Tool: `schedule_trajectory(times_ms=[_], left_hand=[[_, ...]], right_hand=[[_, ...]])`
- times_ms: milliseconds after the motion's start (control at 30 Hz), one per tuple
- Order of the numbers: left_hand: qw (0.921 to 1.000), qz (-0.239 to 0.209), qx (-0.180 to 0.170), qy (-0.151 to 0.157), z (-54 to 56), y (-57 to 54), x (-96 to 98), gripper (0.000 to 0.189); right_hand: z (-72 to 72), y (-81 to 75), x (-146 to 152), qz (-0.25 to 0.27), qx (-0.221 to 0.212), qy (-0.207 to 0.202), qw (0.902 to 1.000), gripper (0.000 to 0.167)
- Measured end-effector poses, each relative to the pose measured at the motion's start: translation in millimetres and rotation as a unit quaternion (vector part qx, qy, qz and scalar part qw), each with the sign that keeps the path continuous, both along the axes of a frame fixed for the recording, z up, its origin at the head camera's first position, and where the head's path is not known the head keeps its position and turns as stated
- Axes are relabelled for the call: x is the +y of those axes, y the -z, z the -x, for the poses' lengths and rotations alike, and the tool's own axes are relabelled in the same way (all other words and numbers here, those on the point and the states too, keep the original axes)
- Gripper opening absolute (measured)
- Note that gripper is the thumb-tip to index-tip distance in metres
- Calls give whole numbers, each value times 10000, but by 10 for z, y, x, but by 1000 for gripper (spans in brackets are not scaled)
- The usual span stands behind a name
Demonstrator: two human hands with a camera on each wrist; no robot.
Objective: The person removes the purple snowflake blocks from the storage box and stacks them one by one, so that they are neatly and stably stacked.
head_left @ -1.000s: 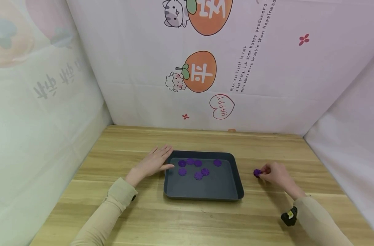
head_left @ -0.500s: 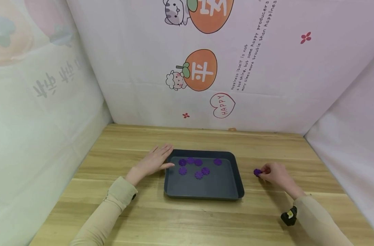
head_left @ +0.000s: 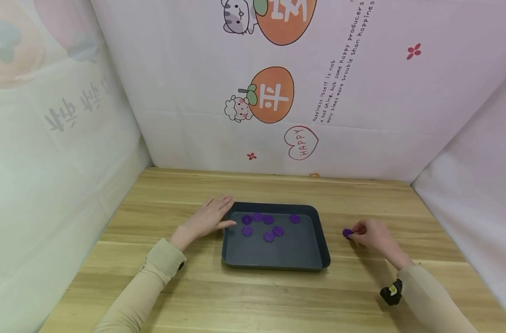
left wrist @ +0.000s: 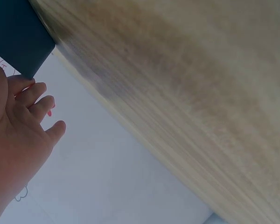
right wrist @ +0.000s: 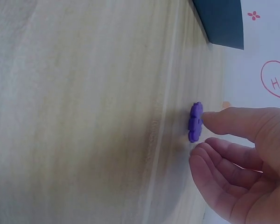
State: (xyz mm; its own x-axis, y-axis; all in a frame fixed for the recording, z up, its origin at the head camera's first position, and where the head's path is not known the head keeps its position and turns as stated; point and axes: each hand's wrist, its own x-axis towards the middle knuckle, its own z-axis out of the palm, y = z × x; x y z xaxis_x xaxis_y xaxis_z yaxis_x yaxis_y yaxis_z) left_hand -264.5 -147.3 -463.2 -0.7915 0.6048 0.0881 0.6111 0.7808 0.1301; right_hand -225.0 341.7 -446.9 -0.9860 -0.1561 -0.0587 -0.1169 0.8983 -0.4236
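Observation:
My left hand [head_left: 207,219] rests on the left rim of a dark grey rectangular tray [head_left: 273,256], fingers straight and thumb reaching over the edge. In the left wrist view, the hand's fingertips lie right at the tray's corner [left wrist: 18,37]. To the right of the tray, the thumb and fingers of my right hand [head_left: 372,236] pinch a small purple notched disc [head_left: 347,234] close over the table. The right wrist view shows this disc [right wrist: 195,123] on edge, with the thumb against its side.
Several similar purple discs [head_left: 269,237] lie flat in the tray, mostly in its far half. The tray stands on a wooden table [head_left: 253,300]. Behind the table hangs a white printed cloth [head_left: 186,92], and white cloth also hangs on both sides.

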Motion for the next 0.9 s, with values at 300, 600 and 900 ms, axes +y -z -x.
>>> schedule_trajectory(times_ms=[300,600,900], left_hand=[[10000,19,-78,-59,24,30,-7,78],[9999,15,-95,-43,24,26,-13,78],[9999,8,-147,-62,6,-5,-8,78]], right_hand=[[-16,-64,-89,-123,233,-31,9996,25],[-30,-166,-334,-50,738,-239,9970,19],[-37,-270,-529,211,829,-411,9955,20]])
